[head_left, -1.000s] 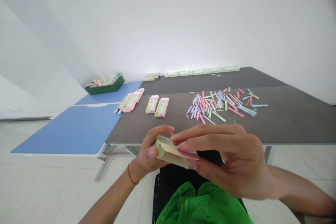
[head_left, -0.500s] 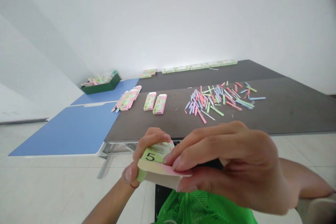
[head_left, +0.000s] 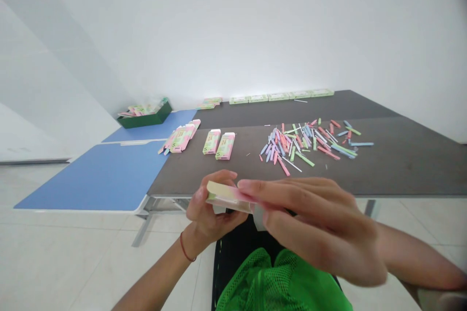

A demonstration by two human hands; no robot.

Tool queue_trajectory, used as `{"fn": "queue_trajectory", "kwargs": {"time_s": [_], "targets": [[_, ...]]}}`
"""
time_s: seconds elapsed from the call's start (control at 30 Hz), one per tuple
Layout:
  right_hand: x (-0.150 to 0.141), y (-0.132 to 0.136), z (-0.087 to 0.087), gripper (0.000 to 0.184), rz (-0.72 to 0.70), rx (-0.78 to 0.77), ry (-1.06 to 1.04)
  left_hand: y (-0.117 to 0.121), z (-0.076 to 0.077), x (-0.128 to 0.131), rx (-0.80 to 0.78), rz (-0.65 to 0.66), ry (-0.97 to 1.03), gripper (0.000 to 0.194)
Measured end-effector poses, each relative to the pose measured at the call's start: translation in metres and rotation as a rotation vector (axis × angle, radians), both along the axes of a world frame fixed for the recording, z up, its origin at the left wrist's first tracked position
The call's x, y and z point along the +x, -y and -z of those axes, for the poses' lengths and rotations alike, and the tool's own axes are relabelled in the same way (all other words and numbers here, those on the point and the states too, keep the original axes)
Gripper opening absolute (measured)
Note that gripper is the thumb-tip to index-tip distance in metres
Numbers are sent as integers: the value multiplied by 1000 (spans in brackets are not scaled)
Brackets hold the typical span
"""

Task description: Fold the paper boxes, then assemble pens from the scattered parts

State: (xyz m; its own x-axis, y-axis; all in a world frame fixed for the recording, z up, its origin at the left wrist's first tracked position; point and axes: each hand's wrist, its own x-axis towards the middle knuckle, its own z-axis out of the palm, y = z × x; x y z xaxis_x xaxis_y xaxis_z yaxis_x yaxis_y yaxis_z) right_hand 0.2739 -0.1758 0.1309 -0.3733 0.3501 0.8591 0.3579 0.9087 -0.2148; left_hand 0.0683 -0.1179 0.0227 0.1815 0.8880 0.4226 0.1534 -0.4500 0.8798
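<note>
My left hand (head_left: 207,204) cradles a small pastel green-and-pink cardboard box (head_left: 226,197) from below, and my right hand (head_left: 314,226) pinches its other end between fingers and thumb. The box lies nearly edge-on, so its printed face is hidden. Beyond my hands, on the dark table, stand two similar boxes marked 5 (head_left: 218,143). To their left lies a bunch of flattened box blanks (head_left: 180,138). A loose heap of pastel chalk sticks (head_left: 306,143) spreads to the right, out of reach of both hands.
The dark tabletop (head_left: 408,170) has a near edge just behind my hands. A blue table (head_left: 98,180) adjoins it on the left, with a green tray of boxes (head_left: 145,118) at its far end. A row of boxes (head_left: 280,96) lines the far edge. A green mesh garment (head_left: 280,282) lies below.
The box has turned from showing its printed 5 face to lying nearly edge-on, and it sits higher. Both hands have shifted with it, and neither has let go.
</note>
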Motion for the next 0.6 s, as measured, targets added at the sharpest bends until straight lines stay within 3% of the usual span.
{"fn": "queue_trajectory", "kwargs": {"time_s": [0.13, 0.2, 0.33, 0.5, 0.6], "targets": [[-2, -3, 12, 22, 84, 148, 85, -8, -3, -1, 739, -206, -97, 93], [-1, -4, 14, 26, 151, 194, 117, -12, -4, -2, 935, -214, -160, 99], [-2, -6, 21, 31, 190, 193, 81, -15, -4, -3, 945, -219, -223, 101], [-10, -16, 34, 40, 85, 59, -59, -11, -11, -1, 924, -309, -302, 78], [-11, -22, 37, 41, 48, -28, -110, -8, -14, 0, 946, -380, -351, 82]]}}
